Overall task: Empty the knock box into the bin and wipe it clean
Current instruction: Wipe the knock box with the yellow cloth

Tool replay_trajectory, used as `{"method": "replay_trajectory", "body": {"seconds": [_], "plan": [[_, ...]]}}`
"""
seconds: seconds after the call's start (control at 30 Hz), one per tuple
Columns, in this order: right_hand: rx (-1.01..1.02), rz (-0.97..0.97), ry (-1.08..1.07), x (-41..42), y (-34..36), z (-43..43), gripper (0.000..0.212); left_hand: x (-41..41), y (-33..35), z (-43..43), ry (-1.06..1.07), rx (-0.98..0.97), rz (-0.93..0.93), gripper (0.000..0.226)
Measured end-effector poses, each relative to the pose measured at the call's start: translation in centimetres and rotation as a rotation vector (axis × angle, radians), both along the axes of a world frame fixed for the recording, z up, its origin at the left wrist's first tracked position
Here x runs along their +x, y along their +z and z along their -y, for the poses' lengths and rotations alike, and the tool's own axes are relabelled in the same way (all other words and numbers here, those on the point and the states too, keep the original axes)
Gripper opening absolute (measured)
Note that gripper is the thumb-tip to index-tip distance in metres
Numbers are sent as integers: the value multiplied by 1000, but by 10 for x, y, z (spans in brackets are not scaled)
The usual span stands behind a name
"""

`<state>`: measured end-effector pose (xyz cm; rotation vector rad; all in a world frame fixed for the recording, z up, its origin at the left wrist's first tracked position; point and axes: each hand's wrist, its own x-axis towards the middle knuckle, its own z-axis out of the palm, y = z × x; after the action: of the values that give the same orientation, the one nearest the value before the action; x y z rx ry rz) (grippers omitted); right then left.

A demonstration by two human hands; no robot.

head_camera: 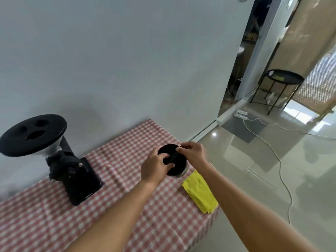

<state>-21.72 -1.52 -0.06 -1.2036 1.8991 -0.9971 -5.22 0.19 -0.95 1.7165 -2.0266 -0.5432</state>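
Observation:
The knock box (177, 167) is a round black container with a steel lower rim, standing on the red-checked tablecloth (109, 206) near the table's right edge. My left hand (156, 166) grips its near-left rim, fingers curled over the black top. My right hand (193, 153) pinches the far-right side, where a dark bar crosses the opening. What is inside the box is hidden. A folded yellow cloth (200, 192) lies just in front of the box, at the table's right edge. No bin is in view.
A black coffee grinder (72, 171) with a wide round lid stands at the table's left. A white wall runs behind the table. To the right are a glossy floor, a white cable (281, 164) with a power strip, and a black round side table (283, 78).

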Motion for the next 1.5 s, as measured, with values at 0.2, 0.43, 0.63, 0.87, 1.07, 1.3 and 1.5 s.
{"method": "replay_trajectory", "body": {"seconds": [0.2, 0.43, 0.63, 0.87, 1.07, 1.3, 1.5], "plan": [[-12, 32, 17, 0, -1, -10, 31, -6, -4, -3, 2, -15, 17, 46], [-46, 95, 166, -4, 8, -8, 32, -4, -5, -11, 124, 1, -142, 41], [-55, 94, 186, -22, 4, -6, 7, 0, -6, -10, 223, 104, -304, 45], [231, -92, 115, -65, -49, -11, 24, 2, -25, -10, 308, 208, -400, 42], [439, -346, 149, -86, -97, -35, 59, 0, -49, -19, 320, 268, -388, 41], [474, -552, 121, -82, -109, -42, 57, -2, -65, -23, 314, 293, -353, 42], [506, -627, 151, -85, -111, -36, 28, -5, -64, -24, 296, 281, -349, 41]]}}
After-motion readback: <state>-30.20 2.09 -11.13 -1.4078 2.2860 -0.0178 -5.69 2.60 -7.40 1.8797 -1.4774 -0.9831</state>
